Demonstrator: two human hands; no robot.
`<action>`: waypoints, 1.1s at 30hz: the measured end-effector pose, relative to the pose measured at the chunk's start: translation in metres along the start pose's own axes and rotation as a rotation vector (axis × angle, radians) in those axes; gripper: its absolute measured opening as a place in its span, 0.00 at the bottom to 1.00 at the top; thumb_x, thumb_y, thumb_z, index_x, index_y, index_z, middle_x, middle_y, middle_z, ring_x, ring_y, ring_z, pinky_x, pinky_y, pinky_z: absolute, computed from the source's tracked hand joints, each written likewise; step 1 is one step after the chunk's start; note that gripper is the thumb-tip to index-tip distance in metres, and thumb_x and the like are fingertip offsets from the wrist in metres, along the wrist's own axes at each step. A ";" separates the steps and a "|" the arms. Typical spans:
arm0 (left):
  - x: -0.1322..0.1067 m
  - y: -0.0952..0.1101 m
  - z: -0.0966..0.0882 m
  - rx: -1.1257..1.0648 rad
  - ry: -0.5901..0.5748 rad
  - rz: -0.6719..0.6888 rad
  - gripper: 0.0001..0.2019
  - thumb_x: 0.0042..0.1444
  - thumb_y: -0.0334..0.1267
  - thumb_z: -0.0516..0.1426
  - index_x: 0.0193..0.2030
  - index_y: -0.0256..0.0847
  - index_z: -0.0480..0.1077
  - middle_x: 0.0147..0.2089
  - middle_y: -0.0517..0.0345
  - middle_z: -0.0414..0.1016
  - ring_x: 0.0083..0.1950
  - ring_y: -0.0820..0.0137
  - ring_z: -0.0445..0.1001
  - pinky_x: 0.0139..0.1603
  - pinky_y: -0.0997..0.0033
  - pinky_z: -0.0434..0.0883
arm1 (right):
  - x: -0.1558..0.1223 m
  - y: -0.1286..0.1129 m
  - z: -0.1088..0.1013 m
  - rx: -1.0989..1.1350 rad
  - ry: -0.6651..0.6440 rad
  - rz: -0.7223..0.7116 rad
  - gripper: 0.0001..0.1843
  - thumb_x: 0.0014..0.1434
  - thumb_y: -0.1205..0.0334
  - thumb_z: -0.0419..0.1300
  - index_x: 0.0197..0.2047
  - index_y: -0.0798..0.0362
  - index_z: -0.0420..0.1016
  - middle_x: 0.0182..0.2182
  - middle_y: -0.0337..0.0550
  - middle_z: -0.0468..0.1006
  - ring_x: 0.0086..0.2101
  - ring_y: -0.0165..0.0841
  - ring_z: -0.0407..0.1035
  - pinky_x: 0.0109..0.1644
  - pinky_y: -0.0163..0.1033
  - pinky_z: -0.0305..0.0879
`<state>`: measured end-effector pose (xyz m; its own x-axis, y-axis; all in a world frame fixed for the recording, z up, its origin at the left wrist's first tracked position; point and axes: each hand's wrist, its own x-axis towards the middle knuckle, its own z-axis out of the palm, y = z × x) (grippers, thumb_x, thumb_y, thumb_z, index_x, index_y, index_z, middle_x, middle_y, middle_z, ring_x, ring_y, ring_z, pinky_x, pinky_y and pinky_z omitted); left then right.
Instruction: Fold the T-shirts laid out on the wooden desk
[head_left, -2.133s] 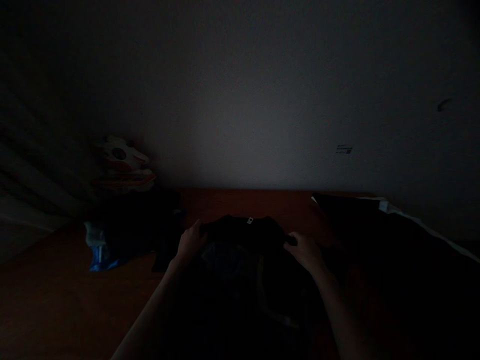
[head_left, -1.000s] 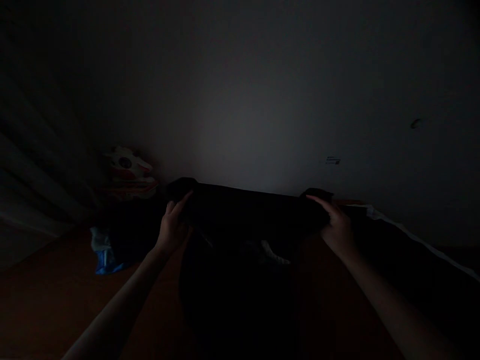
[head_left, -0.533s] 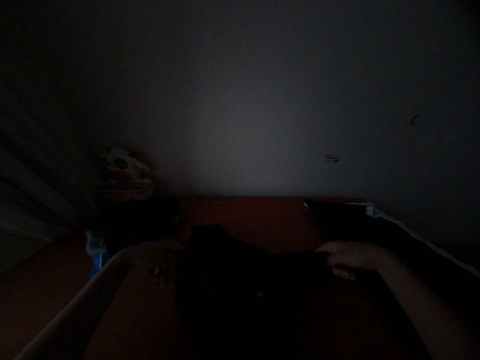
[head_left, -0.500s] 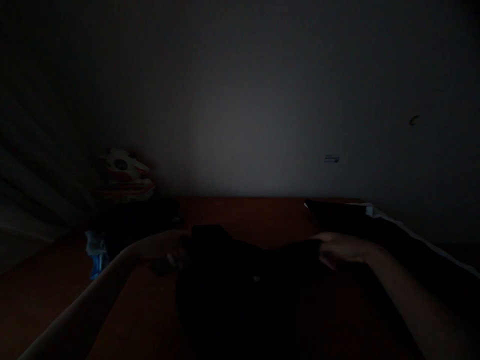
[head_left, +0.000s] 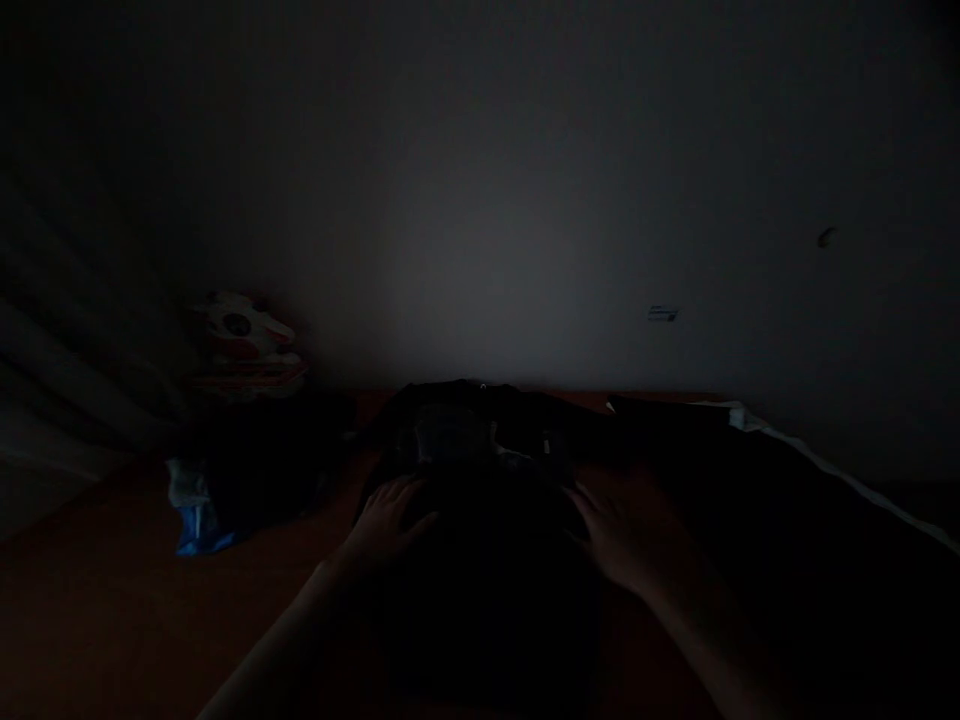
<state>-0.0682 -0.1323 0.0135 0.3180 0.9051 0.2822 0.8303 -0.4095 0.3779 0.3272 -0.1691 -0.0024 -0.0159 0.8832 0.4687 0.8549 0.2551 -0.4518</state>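
In the dim light a black garment (head_left: 487, 590) is spread on the reddish-brown table, its far edge reaching toward the wall. My left hand (head_left: 388, 515) rests on the garment's left side, fingers stretched out and thumb apart. On the opposite side lies my right hand (head_left: 604, 525), fingers extended onto the cloth and thumb apart. Just beyond both hands, a bunched part of the garment (head_left: 450, 435) shows a greyish patch and a small pale mark. Darkness hides most folds, and I cannot tell what kind of garment it is.
At left, a dark pile of cloth (head_left: 262, 470) has a blue piece (head_left: 199, 530) at its edge. A cow-like figure (head_left: 244, 325) stands behind it. Another black cloth with a white edge (head_left: 810, 465) lies at right. The wall (head_left: 495, 220) rises behind, and a curtain (head_left: 60, 370) hangs left.
My hands have come closer together and gone from gripping the raised garment to lying on it. The garment's far part now stretches back toward the wall.
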 end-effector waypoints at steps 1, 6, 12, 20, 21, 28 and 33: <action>-0.006 0.000 0.006 0.021 -0.004 0.000 0.28 0.61 0.55 0.58 0.63 0.44 0.69 0.67 0.45 0.71 0.67 0.53 0.68 0.69 0.47 0.64 | -0.006 0.002 0.005 0.026 -0.027 -0.021 0.19 0.56 0.52 0.66 0.52 0.41 0.79 0.54 0.47 0.80 0.55 0.50 0.73 0.58 0.63 0.66; -0.011 0.002 0.005 0.000 0.123 -0.028 0.21 0.63 0.51 0.55 0.56 0.42 0.73 0.59 0.47 0.76 0.61 0.57 0.74 0.63 0.54 0.69 | -0.009 0.014 0.014 0.146 -0.026 0.038 0.12 0.62 0.53 0.57 0.41 0.46 0.80 0.48 0.49 0.83 0.48 0.47 0.77 0.55 0.57 0.70; -0.019 0.002 -0.022 0.152 0.149 -0.250 0.22 0.65 0.57 0.49 0.29 0.45 0.69 0.32 0.55 0.78 0.35 0.64 0.78 0.38 0.68 0.71 | -0.006 0.013 -0.004 0.109 0.215 0.209 0.22 0.65 0.42 0.50 0.42 0.49 0.77 0.40 0.52 0.83 0.42 0.45 0.77 0.49 0.51 0.72; -0.023 0.013 -0.046 0.359 -0.103 -0.633 0.33 0.60 0.69 0.45 0.38 0.42 0.77 0.38 0.42 0.83 0.41 0.48 0.82 0.38 0.59 0.72 | -0.018 -0.010 -0.039 0.050 -0.183 -0.109 0.17 0.60 0.42 0.60 0.34 0.46 0.75 0.34 0.43 0.80 0.38 0.39 0.76 0.45 0.43 0.70; -0.023 0.012 -0.047 0.346 -0.102 -0.645 0.33 0.60 0.68 0.45 0.40 0.42 0.77 0.39 0.42 0.83 0.42 0.48 0.81 0.38 0.59 0.72 | -0.020 -0.014 -0.041 0.060 -0.245 -0.169 0.17 0.57 0.41 0.63 0.37 0.46 0.76 0.38 0.44 0.81 0.41 0.40 0.76 0.47 0.44 0.70; -0.021 0.003 -0.028 0.143 -0.059 -0.439 0.11 0.63 0.46 0.52 0.35 0.45 0.70 0.37 0.55 0.81 0.37 0.62 0.80 0.38 0.68 0.70 | -0.026 -0.020 -0.025 0.073 -0.283 -0.141 0.21 0.56 0.43 0.65 0.47 0.47 0.77 0.50 0.49 0.79 0.49 0.45 0.74 0.54 0.50 0.70; -0.026 0.018 -0.023 -0.461 -0.014 -0.219 0.17 0.64 0.53 0.52 0.48 0.44 0.72 0.47 0.51 0.82 0.48 0.62 0.80 0.48 0.64 0.76 | -0.023 -0.011 -0.025 0.256 -0.190 0.115 0.18 0.60 0.42 0.59 0.41 0.47 0.78 0.38 0.45 0.84 0.40 0.44 0.78 0.46 0.46 0.73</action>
<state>-0.0719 -0.1662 0.0334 0.1676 0.9755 0.1426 0.5905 -0.2152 0.7778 0.3313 -0.2018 0.0107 -0.0434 0.9634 0.2646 0.6990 0.2185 -0.6810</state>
